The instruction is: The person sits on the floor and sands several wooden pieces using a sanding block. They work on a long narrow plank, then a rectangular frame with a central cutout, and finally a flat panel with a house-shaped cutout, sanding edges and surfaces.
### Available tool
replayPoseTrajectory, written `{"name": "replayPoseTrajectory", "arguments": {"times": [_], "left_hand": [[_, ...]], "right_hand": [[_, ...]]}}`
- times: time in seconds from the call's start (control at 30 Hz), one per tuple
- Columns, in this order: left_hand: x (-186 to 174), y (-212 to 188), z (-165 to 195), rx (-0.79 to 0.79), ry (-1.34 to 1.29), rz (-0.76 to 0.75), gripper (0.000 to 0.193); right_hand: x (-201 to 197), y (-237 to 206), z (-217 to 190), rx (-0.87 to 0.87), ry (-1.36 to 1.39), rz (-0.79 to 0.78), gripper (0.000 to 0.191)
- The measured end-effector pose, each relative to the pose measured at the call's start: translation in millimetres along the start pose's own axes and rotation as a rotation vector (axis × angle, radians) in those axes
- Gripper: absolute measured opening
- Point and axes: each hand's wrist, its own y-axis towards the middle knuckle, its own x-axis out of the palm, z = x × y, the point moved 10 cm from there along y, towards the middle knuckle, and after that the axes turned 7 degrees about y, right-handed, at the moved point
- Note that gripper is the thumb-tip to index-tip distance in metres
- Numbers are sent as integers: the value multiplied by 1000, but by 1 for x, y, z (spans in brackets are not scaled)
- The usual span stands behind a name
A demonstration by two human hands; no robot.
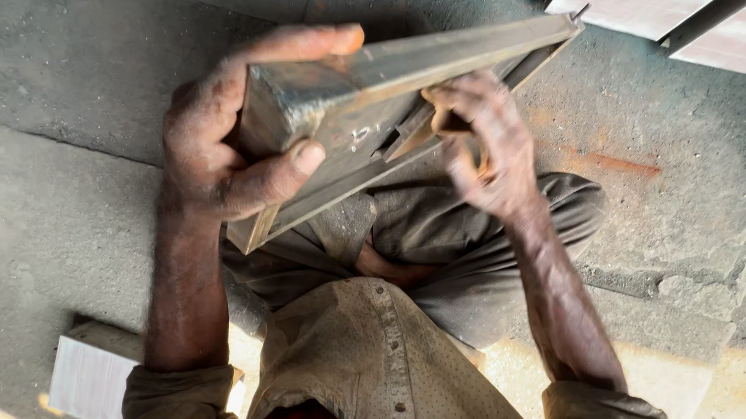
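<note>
Two hands (222, 149) (486, 148), one metal frame (402, 93)

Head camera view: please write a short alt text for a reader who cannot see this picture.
Seen from above, a person's left hand grips the end of a long grey metal frame piece, while the right hand presses on its inner side. Below are the person's folded legs and a concrete floor.

The left hand (222, 149) is covering the near end of the metal frame (402, 93), hiding its corner. Inside the right hand's (486, 148) grip, something small is staying too concealed to identify. Below the left grip, the picture's edge is cropping a pale block (90, 380).
</note>
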Motion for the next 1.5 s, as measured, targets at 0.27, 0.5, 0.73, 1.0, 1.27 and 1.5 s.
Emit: {"name": "replayPoseTrajectory", "arguments": {"times": [0.27,0.5,0.73,1.0,1.27,1.5], "left_hand": [[-5,-7,-11,8,40,29,49],[-25,-25,-42,-205,93,167,63],[-26,-31,-47,-136,140,140,59],[-29,-29,-64,-219,249,125,42],[-30,-26,-62,-217,164,170,34],[-34,-21,-57,-190,209,191,35]], "right_hand": [[0,-14,15,-116,56,-7,43],[-7,-32,55,45,46,255,46],[36,-13,26,20,-76,291,42],[30,1,28,-46,-173,310,43],[37,13,18,-93,-171,284,43],[33,26,8,-44,-237,310,45]]}}
